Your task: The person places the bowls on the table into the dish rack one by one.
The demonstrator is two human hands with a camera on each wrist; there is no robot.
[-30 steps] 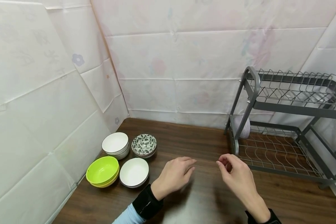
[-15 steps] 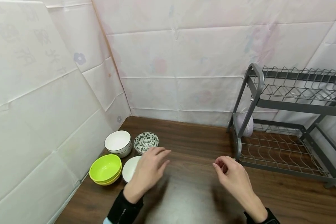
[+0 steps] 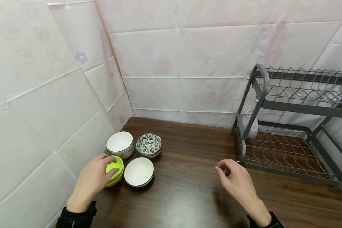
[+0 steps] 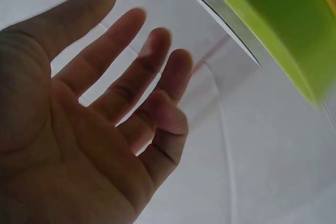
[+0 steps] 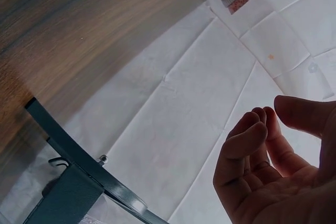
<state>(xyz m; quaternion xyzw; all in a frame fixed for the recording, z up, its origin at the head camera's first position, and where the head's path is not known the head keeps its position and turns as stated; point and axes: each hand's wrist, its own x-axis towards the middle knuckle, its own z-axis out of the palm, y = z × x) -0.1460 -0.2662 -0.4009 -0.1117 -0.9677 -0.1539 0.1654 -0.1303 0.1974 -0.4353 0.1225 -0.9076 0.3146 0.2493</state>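
My left hand (image 3: 92, 177) reaches over a lime-green bowl (image 3: 119, 163), its back covering much of it in the head view. Beneath the green bowl sits a yellow bowl (image 3: 114, 183). In the left wrist view, the fingers are spread and loosely bent, with a gap between them and the green bowl (image 4: 273, 19). My right hand (image 3: 239, 182) hovers over the table left of the rack, its fingers loosely curled around nothing. Beside the green bowl stands a white bowl (image 3: 138, 172). Stacked white bowls (image 3: 119, 142) and leaf-patterned bowls (image 3: 148, 144) are behind.
A grey two-tier dish rack (image 3: 305, 109) stands on the right, with a lilac dish (image 3: 253, 129) upright at the left end of its lower tier. White patterned sheeting (image 3: 154, 95) hangs along the back and left of the wooden table (image 3: 188, 142).
My left hand has swept left from mid-table, past the white bowl, to the green bowl. My right hand has barely moved. The bowls stay where they were.
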